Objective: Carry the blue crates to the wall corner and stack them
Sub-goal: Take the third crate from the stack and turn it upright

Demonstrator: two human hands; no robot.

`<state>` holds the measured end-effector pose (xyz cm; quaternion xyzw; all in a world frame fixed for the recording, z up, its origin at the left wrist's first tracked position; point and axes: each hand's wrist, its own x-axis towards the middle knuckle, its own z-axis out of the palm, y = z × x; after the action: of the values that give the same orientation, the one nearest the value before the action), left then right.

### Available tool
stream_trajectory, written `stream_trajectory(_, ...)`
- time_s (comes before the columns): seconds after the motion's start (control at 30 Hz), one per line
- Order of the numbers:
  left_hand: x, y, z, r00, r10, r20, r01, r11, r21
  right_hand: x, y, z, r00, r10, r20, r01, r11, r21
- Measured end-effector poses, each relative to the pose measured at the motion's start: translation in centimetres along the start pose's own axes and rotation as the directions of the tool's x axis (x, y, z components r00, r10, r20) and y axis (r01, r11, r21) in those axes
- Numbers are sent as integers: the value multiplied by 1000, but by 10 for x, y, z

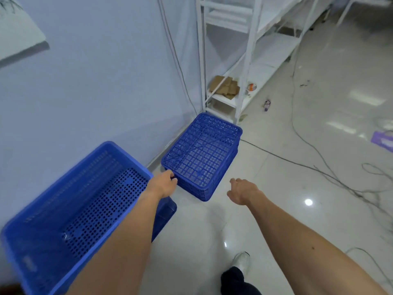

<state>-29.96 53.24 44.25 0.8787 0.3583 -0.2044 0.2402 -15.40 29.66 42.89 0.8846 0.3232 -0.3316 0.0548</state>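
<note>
Plainly, the step in hand is taking hold of the low blue crate, which sits on the floor close against the wall, just short of the white rack that closes off the corner. Its gridded face points up, and ribbed sides show beneath it, so it may be more than one crate nested together. The left hand is at its near left corner with the fingers bent over the rim; whether they truly clasp it cannot be told from this angle. The right hand hovers apart from the crate, short of its near right corner, fingers loosely spread and holding nothing. To do this well, the right hand should probably go to the side opposite the left, so the load is balanced before any lift. A one-handed pull by a corner would likely twist or drag it. The big blue crate stands upright just beside, also along the wall, so the two should be squared rim to rim before stacking. A cable trails across the floor nearby and is worth stepping around.
</note>
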Motion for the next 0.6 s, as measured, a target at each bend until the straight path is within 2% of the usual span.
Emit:
stream_trajectory(0.27, 81, 43, -16, 1000, 20, 24, -22, 995, 93, 54, 61, -22, 998, 67, 19, -68, 997, 31)
stream_trajectory(0.47, 151, 45, -27, 999, 15, 42, -19, 995, 95, 105, 67, -27, 992, 108, 65, -112, 992, 63)
stream_trajectory(0.6, 231, 33, -22, 996, 23, 90, -33, 993, 116, 161, 63, -21, 981, 161, 113, -174, 977, 125)
